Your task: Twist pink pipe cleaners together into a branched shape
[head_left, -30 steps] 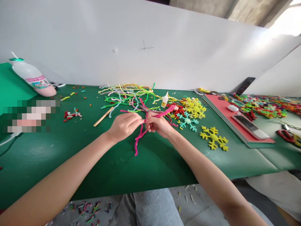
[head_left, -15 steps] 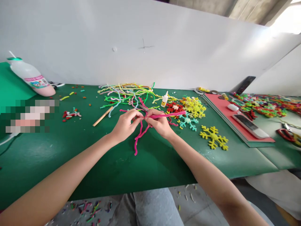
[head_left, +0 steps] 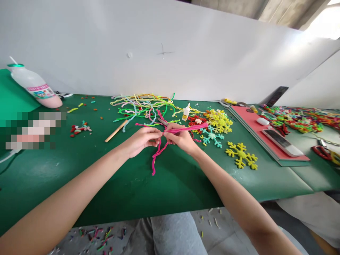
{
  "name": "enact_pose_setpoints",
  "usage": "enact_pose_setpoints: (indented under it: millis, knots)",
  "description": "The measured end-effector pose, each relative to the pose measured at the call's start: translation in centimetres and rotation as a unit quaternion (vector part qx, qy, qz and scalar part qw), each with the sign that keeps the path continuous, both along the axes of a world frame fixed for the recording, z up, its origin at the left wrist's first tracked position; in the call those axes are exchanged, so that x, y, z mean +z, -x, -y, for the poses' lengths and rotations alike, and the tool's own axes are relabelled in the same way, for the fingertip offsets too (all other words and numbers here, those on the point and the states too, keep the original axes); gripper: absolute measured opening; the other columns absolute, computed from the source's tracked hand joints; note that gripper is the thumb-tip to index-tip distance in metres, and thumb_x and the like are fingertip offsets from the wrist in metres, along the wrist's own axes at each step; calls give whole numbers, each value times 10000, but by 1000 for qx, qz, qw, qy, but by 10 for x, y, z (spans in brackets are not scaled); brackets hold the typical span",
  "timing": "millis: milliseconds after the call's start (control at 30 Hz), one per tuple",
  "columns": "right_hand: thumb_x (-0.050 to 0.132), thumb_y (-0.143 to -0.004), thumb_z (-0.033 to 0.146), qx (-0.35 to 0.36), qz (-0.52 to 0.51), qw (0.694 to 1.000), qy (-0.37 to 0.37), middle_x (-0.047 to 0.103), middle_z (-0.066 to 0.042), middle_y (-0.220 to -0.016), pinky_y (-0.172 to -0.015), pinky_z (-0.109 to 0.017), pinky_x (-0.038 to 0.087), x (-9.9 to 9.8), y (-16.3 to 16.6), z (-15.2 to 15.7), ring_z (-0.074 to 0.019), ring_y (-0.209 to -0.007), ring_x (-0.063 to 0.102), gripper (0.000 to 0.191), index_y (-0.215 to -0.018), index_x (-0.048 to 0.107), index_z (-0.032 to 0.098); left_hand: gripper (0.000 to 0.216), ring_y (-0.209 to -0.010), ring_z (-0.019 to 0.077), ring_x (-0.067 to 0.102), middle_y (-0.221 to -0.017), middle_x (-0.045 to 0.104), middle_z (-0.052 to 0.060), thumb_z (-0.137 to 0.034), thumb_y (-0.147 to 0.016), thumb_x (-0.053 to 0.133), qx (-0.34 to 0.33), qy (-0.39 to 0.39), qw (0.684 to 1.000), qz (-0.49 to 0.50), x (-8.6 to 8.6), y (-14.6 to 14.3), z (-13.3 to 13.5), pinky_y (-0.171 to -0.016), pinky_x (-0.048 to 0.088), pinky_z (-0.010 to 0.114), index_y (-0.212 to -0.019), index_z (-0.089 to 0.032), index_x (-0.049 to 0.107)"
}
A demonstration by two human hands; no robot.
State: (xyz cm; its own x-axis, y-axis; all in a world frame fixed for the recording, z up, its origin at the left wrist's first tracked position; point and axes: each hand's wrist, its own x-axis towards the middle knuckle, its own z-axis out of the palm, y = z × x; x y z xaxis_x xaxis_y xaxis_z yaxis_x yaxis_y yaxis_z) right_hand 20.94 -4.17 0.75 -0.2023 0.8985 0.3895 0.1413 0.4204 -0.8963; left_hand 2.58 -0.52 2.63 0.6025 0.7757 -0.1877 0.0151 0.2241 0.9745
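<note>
A bundle of pink pipe cleaners [head_left: 195, 128] is pinched in my right hand [head_left: 180, 137], its free ends pointing right. My left hand [head_left: 145, 140] has thumb and forefinger closed at the bundle's left end, against the right fingertips; the very tip between them is too small to make out. Loose pink pipe cleaners [head_left: 156, 154] lie crossed on the table beneath both hands. Scissors [head_left: 162, 122] show partly behind the fingers. Just beyond stands a small white glue bottle [head_left: 186, 112].
Mixed pipe cleaners [head_left: 140, 102] are heaped at the back, near a wooden stick [head_left: 116, 131]. Yellow snowflakes [head_left: 242, 155] and a turquoise one [head_left: 211, 136] lie right, before a red folder [head_left: 255, 122] bearing a phone [head_left: 283, 142]. A drink bottle [head_left: 37, 86] stands far left.
My left hand has turned and flattened slightly, its wrist lower, with the fingertips still meeting the right hand's. The bundle's free end has dipped left a little.
</note>
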Motion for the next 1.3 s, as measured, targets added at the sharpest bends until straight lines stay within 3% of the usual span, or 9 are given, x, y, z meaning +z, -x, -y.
enact_pose_setpoints:
  millis: [67, 133, 400, 667, 733, 800, 900, 1000, 1300]
  knots:
    - [596, -854, 340, 27, -66, 994, 86, 534, 37, -569, -444, -226, 355, 1, -1, -2, -98, -476, 485, 200, -754, 539, 176, 206, -619, 99, 550, -669, 594, 4, -325, -767, 730, 11, -53, 998, -11, 1, -1, 3, -601, 454, 230, -772, -133, 655]
    - [617, -839, 367, 32, -104, 987, 119, 551, 26, -564, -420, -224, 352, 1, -1, -3, -99, -462, 503, 249, -714, 546, 165, 225, -626, 103, 553, -670, 597, 4, -352, -784, 713, 11, -83, 996, -19, 2, -3, 4, -612, 455, 240, -775, -135, 652]
    - [634, -822, 347, 31, -136, 975, 170, 566, 9, -530, -413, -205, 334, 2, -2, -4, -80, -443, 503, 285, -638, 588, 134, 231, -690, 134, 591, -716, 627, 21, -367, -810, 676, -10, -118, 993, -18, -1, -4, 4, -654, 475, 271, -799, -137, 654]
    - [666, -815, 359, 55, -183, 963, 191, 580, 18, -584, -428, -196, 353, 1, -4, -6, -74, -474, 518, 246, -715, 603, 144, 161, -701, 147, 607, -765, 661, 22, -308, -791, 688, -9, -236, 968, -89, -1, -2, 3, -670, 495, 283, -842, -162, 645]
    - [652, -829, 378, 74, -180, 960, 203, 571, 16, -576, -417, -196, 340, 1, -3, -5, -80, -475, 525, 266, -718, 587, 146, 148, -756, 157, 620, -849, 662, 37, -276, -794, 685, 50, -341, 933, -105, -4, -1, 1, -677, 511, 285, -888, -167, 652]
    - [639, -838, 396, 89, -169, 958, 213, 555, 16, -571, -403, -196, 318, 1, -3, -4, -84, -472, 522, 293, -704, 558, 149, 170, -782, 152, 620, -962, 645, 53, -261, -819, 668, 106, -478, 865, -106, -7, 0, 0, -682, 526, 287, -968, -180, 657]
    - [622, -850, 383, 122, -163, 952, 231, 499, 35, -563, -392, -197, 292, 1, -2, -3, -77, -457, 497, 295, -694, 519, 155, 214, -918, 178, 629, -1109, 622, 70, -223, -869, 623, 90, -628, 765, -113, -10, 2, -1, -789, 539, 337, -1080, -230, 654]
    - [603, -848, 324, 148, -153, 946, 246, 442, 53, -547, -394, -198, 286, 1, -3, -3, -77, -447, 486, 238, -706, 509, 158, 211, -1097, 222, 595, -1129, 649, 74, -194, -884, 607, 59, -681, 721, -114, -11, 2, 0, -953, 489, 409, -1080, -245, 666]
    - [644, -834, 422, 131, -125, 959, 217, 546, 31, -631, -411, -190, 334, 7, -1, 1, -78, -487, 525, 296, -759, 529, 160, 182, -1051, 215, 630, -1057, 720, 51, -256, -884, 617, 81, -598, 795, -58, -8, 2, 5, -974, 477, 394, -1017, -288, 737]
